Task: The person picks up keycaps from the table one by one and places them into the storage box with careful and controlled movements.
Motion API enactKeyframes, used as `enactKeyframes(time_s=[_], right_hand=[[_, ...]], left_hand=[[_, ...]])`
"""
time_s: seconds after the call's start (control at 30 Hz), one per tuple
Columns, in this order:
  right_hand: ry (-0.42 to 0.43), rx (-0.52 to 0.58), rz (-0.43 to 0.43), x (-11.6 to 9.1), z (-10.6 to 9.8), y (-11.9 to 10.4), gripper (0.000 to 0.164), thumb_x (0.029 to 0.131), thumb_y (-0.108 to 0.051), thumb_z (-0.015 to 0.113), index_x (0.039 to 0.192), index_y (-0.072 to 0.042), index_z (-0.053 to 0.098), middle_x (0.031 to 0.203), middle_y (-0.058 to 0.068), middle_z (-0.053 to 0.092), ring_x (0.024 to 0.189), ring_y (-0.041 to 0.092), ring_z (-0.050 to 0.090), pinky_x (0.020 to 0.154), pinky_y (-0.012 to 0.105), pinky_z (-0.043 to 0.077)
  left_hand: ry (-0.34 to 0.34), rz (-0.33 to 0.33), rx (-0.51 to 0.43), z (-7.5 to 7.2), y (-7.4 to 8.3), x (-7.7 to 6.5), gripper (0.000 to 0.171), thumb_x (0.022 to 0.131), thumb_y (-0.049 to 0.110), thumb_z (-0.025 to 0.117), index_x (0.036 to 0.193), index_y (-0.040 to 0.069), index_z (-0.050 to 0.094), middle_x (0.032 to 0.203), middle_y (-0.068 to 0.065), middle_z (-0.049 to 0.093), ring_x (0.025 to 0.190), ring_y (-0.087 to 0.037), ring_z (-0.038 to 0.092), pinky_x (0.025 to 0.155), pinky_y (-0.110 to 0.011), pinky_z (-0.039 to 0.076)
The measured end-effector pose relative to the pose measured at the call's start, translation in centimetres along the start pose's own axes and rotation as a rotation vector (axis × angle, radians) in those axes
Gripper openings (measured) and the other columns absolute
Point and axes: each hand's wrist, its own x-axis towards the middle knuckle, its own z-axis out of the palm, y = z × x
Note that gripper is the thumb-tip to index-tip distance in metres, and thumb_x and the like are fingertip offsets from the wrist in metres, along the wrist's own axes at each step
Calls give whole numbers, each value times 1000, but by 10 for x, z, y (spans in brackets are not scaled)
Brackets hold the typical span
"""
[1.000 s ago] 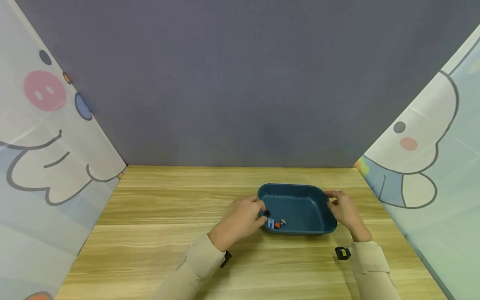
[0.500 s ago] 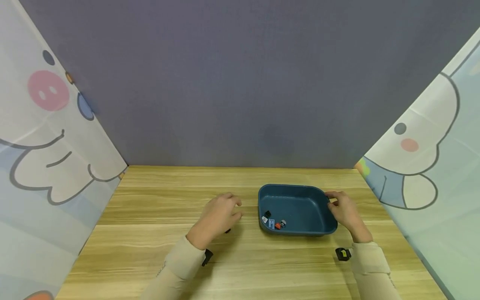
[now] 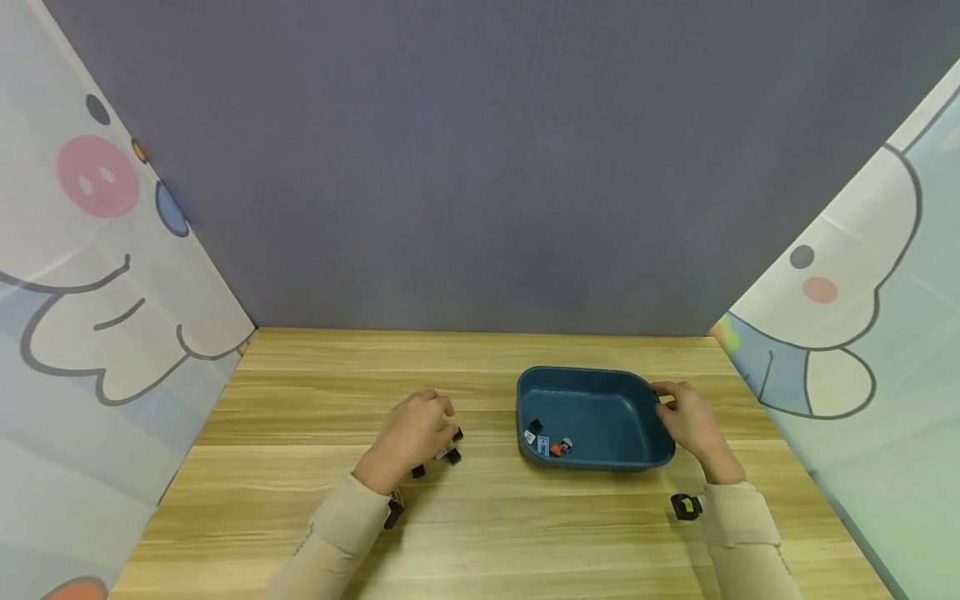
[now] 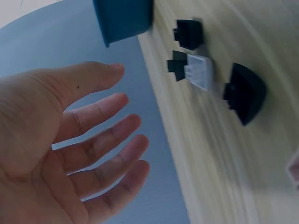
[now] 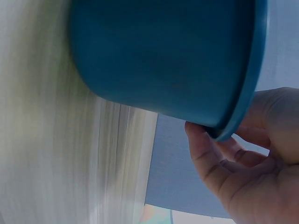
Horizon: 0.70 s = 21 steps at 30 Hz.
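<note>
The right hand (image 3: 686,421) clamps the rim at the right end of the blue plastic bin (image 3: 596,412); in the right wrist view, the fingers and thumb lie on opposite sides of the rim. The bin stands on the wood-grain tabletop (image 3: 540,533), right of centre, nearer the tabletop's right edge than its left edge. Five keycap-like pieces lie inside the bin, in and beside its near left corner: a small black piece (image 3: 536,426), a white piece (image 3: 529,437), a light blue printed piece (image 3: 543,447), a red piece (image 3: 556,450) and a grey piece (image 3: 567,445). The left hand (image 3: 414,431) is positioned over the tabletop left of the bin, its thumb and fingers apart and holding nothing. Near the left fingertips, on the tabletop, is a loose group: a far black keycap (image 3: 458,433), a middle black keycap (image 3: 453,456), a pale keycap (image 3: 441,454) and a near black keycap (image 3: 418,472). The two hands are well apart. A grey panel (image 3: 480,183) stands behind the tabletop's far edge. A black wrist camera (image 3: 686,507) is located beside the right sleeve cuff (image 3: 741,512).
</note>
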Motion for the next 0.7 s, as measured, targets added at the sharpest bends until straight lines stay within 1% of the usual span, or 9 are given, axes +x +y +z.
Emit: enactKeyframes(time_s=[0.17, 0.37, 0.53, 0.7], right_hand=[[0, 2, 2, 0, 0, 1, 34, 89, 9, 60, 123, 14, 61, 111, 37, 55, 88, 44, 66, 65, 47, 56], [9, 1, -5, 0, 0, 3, 34, 89, 7, 59, 123, 13, 61, 112, 37, 55, 88, 44, 66, 65, 47, 56], [12, -2, -2, 0, 1, 3, 34, 89, 8, 60, 123, 13, 61, 113, 37, 55, 88, 44, 66, 65, 47, 56], [1, 4, 7, 0, 0, 1, 34, 90, 7, 60, 124, 13, 60, 114, 37, 54, 89, 44, 66, 65, 47, 56]], left_hand=[[-23, -4, 29, 7, -5, 1, 21, 86, 24, 80, 100, 9, 75, 101, -8, 68, 88, -27, 66, 71, -40, 57], [-58, -13, 34, 16, -10, 3, 20, 86, 25, 81, 98, 10, 75, 97, -5, 67, 86, -24, 64, 71, -39, 56], [-82, -12, 53, 21, -10, 5, 16, 85, 26, 81, 91, 12, 74, 91, -3, 65, 80, -21, 62, 66, -38, 56], [-96, -25, 83, 24, -7, 7, 16, 84, 27, 81, 84, 13, 73, 85, -1, 62, 75, -20, 59, 63, -40, 54]])
